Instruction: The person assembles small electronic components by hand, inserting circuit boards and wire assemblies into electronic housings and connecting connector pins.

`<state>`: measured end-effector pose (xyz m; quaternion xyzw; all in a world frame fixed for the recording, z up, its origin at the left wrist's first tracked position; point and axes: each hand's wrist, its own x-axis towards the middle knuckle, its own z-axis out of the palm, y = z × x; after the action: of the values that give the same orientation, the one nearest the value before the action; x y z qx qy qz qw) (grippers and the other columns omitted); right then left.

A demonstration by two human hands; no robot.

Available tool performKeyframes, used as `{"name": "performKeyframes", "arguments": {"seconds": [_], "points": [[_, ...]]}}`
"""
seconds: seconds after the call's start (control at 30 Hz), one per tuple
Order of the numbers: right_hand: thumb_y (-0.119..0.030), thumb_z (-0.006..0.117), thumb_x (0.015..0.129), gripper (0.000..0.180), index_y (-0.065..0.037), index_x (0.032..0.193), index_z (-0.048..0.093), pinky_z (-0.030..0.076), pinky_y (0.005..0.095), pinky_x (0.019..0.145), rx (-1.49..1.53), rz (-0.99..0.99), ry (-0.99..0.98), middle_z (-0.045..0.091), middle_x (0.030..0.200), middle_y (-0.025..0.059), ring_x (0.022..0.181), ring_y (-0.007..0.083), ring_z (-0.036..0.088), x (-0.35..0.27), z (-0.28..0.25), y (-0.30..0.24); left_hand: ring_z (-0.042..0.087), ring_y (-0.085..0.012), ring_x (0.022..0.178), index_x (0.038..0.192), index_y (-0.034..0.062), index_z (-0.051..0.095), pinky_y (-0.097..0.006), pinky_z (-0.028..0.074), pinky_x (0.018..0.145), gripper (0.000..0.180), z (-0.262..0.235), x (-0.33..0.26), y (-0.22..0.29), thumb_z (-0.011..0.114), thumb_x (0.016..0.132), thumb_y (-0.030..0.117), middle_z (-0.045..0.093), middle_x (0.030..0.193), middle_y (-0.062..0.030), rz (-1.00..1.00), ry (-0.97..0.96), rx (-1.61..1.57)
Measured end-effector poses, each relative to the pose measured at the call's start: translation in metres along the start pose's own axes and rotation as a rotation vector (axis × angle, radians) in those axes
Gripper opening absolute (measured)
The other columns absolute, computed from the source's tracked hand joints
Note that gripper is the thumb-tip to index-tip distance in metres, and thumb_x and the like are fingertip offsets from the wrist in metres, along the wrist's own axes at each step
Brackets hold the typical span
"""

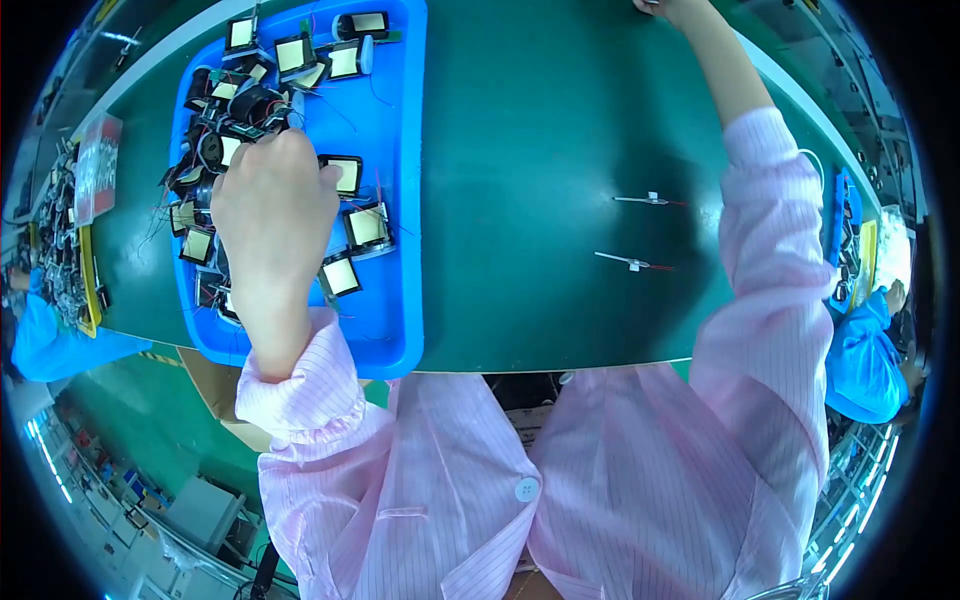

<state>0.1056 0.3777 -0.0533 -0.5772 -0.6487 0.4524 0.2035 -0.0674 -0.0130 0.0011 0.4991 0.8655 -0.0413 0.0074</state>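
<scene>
My left hand (275, 195) is over the blue tray (408, 270) on the left, back upward and fingers curled down among small black parts. Its fingertips are hidden, so what it grips cannot be made out. Just beyond the knuckles lies a black round part (258, 104) with thin wires. Beside the thumb is a black part with a pale yellow square pad (345, 176). My right hand (668, 8) reaches to the far edge of the view, partly cut off. Its fingers look closed, with something small and dark by the tips.
Two thin white pieces with red ends, an upper one (652, 199) and a lower one (634, 264), lie on the green table (510, 200). A clear bin (98, 170) stands at far left. Blue sleeves of other people show at left (70, 350) and right (862, 365).
</scene>
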Motion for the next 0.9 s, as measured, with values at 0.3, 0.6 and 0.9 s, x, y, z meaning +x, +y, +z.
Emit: {"name": "performKeyframes", "arguments": {"seconds": [0.3, 0.6, 0.9], "points": [[-0.012, 0.058, 0.080, 0.014, -0.003, 0.090, 0.062, 0.049, 0.0429, 0.071, -1.076, -0.755, -0.153, 0.064, 0.090, 0.0161, 0.079, 0.0356, 0.060, -0.156, -0.020, -0.029, 0.062, -0.0316, 0.065, 0.077, 0.0005, 0.057, -0.038, 0.051, 0.063, 0.019, -0.004, 0.000, -0.003, 0.068, 0.073, 0.015, 0.063, 0.073, -0.0149, -0.024, 0.312, -0.354], [0.002, 0.061, 0.068, 0.020, -0.002, 0.087, 0.055, 0.048, 0.0424, 0.056, -1.272, -0.650, -0.254, 0.059, 0.071, 0.0141, 0.064, 0.0345, 0.061, -0.279, -0.018, 0.049, 0.059, -0.0104, 0.076, 0.086, -0.0003, 0.053, -0.025, 0.049, 0.071, 0.010, -0.010, -0.008, 0.029, 0.061, 0.080, -0.001, 0.066, 0.090, -0.0108, 0.198, 0.303, -1.374], [0.004, 0.062, 0.059, 0.024, 0.003, 0.083, 0.059, 0.048, 0.0270, 0.051, -0.261, -0.748, -0.332, 0.058, 0.066, 0.0111, 0.058, 0.0210, 0.060, -0.289, -0.027, 0.007, 0.053, -0.0117, 0.081, 0.101, -0.0024, 0.062, -0.024, 0.043, 0.073, 0.030, 0.002, -0.005, 0.031, 0.037, 0.085, -0.008, 0.058, 0.098, -0.0085, 0.565, -0.275, -1.604]]}}
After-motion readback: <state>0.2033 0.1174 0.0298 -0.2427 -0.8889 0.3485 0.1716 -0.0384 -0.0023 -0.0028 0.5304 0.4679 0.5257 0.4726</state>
